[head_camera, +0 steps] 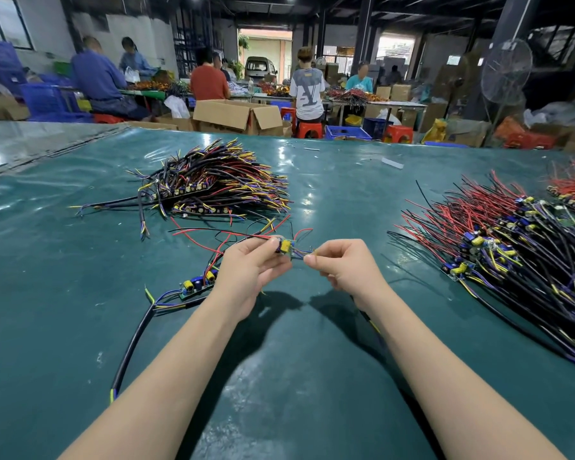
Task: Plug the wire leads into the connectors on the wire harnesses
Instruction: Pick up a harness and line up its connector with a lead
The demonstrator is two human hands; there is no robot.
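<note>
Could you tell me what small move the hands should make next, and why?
Probably ease the right hand leftward to seat its pinched lead in the board that the left hand holds: the lead's tip seems just short of it.

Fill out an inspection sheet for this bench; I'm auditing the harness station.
Surface: green mat, glossy and wrinkled.
Job's things: small circuit board, held above the mat.
Clutter: white scraps at the far edge.
Hands: left hand grips the board; right hand pinches the wire leads beside it.
Cables: black-sheathed pile far left; red-and-black pile right; loose board with black cable near left forearm.
Surroundings: workers at tables, cardboard box, blue crates, standing fan.
</note>
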